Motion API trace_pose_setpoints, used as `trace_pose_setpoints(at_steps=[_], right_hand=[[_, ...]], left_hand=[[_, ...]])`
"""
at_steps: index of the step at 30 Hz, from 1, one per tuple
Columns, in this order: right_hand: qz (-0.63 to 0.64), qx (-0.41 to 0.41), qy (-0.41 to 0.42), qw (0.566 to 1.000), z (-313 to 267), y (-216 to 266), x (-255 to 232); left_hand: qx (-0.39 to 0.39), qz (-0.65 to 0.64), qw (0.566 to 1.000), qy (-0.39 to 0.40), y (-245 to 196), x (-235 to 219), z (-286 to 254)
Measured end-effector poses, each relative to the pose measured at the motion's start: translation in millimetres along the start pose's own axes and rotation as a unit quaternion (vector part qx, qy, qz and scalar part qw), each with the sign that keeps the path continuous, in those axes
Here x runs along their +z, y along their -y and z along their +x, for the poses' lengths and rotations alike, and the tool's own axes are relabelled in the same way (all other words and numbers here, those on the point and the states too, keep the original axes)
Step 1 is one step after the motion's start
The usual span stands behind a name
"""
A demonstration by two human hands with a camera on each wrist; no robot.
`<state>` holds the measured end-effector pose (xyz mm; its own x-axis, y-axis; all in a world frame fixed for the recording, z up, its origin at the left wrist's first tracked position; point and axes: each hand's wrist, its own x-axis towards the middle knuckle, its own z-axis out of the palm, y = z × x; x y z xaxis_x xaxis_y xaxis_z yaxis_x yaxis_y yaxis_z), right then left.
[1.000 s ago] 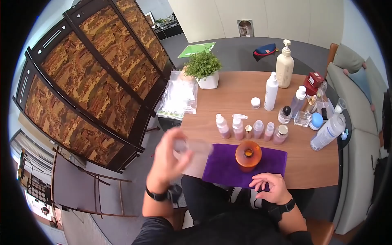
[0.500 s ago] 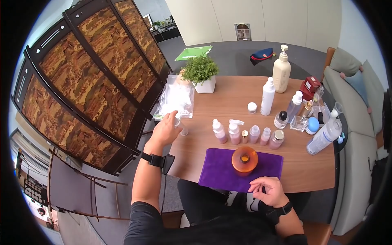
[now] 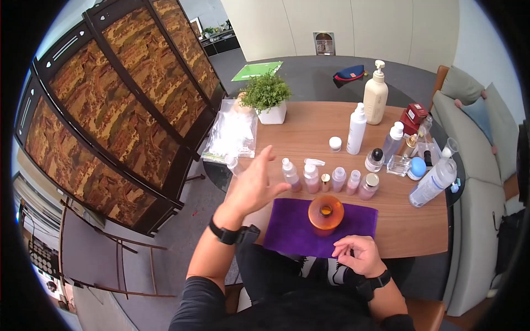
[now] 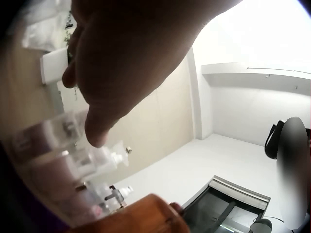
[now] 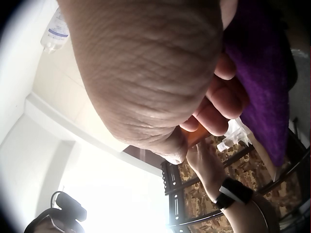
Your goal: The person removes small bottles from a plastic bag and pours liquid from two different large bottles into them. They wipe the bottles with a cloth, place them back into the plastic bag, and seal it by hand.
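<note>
My left hand (image 3: pixel 255 185) is over the table's left side with its fingers extended and thumb spread, holding nothing. Just beyond its wrist side stands a small clear container (image 3: pixel 234 164), partly hidden by the hand. My right hand (image 3: pixel 360 255) lies at the front edge of the purple cloth (image 3: pixel 281 226), its fingers loosely curled around nothing. On that cloth stands an amber bottle (image 3: pixel 327 214), a short way beyond the right fingers. To the right of the left hand are pink-filled bottles, the nearest being a white-capped bottle (image 3: pixel 290 174).
Behind the cloth runs a row of small bottles ending in a jar with a metal lid (image 3: pixel 369 186). A tall pump bottle (image 3: pixel 376 99), a white spray bottle (image 3: pixel 356 129) and a large clear bottle (image 3: pixel 433 183) stand farther out. A potted plant (image 3: pixel 271 113) and plastic bags (image 3: pixel 232 132) are at back left.
My left hand held the clear container, set it down at the table's left side and let go. It has since shifted right toward the bottle row. The right hand stays put.
</note>
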<state>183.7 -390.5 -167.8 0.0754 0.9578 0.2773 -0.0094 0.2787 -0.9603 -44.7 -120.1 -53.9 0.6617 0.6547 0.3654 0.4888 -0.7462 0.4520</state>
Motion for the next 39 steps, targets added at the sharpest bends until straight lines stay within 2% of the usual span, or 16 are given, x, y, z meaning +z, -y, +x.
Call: trace_pose_setpoints(at_steps=[3, 7, 11, 13, 15, 17, 18, 21, 23, 25, 26, 29, 30, 32, 36, 39], right_hand=[[0.011, 0.003, -0.008, 1.000, -1, -2, 0], [0.044, 0.005, -0.019, 0.999, -1, -5, 1], [0.054, 0.011, -0.002, 0.998, -1, -5, 0], [0.049, -0.006, -0.028, 0.998, 1, -7, 3], [0.044, -0.014, -0.027, 0.999, 2, -9, 4], [0.014, -0.040, -0.005, 0.999, 3, -9, 2], [-0.006, -0.048, -0.003, 0.999, 4, -7, 3], [-0.075, -0.108, 0.032, 0.991, 8, 1, 2], [-0.103, -0.117, 0.056, 0.986, 9, 1, 1], [-0.112, -0.143, 0.077, 0.980, 13, 9, 4], [-0.134, -0.121, 0.096, 0.979, 12, 15, 5], [-0.217, -0.140, 0.085, 0.962, 12, 14, 11], [-0.224, -0.109, 0.077, 0.966, 10, 17, 14], [-0.225, -0.102, 0.060, 0.967, 9, 7, 14], [-0.184, -0.050, 0.044, 0.981, 8, 14, 16], [-0.175, -0.015, 0.057, 0.983, 8, 20, 18]], left_hand=[[0.002, -0.030, 0.999, -0.023, 11, 40, 6], [-0.032, -0.034, 0.999, -0.016, 10, 55, 9], [-0.074, -0.074, 0.994, -0.042, -11, 26, -13], [-0.119, -0.115, 0.986, -0.029, -21, 6, -33], [-0.105, -0.135, 0.985, -0.021, -24, -1, -58], [-0.020, -0.234, 0.972, -0.014, -35, -5, -81], [-0.022, -0.333, 0.943, 0.001, -51, -6, -91], [0.032, -0.361, 0.930, 0.061, -83, 1, -116], [0.066, -0.294, 0.949, 0.091, -106, 5, -123], [0.027, -0.306, 0.945, 0.114, -115, 28, -134], [0.043, -0.282, 0.954, 0.091, -117, 40, -136], [0.062, -0.224, 0.972, 0.030, -130, 63, -135], [0.069, -0.227, 0.971, 0.034, -131, 70, -136], [0.051, -0.212, 0.976, 0.007, -131, 79, -135], [0.058, -0.224, 0.972, 0.048, -129, 65, -130], [0.092, -0.225, 0.970, -0.003, -123, 61, -127]])
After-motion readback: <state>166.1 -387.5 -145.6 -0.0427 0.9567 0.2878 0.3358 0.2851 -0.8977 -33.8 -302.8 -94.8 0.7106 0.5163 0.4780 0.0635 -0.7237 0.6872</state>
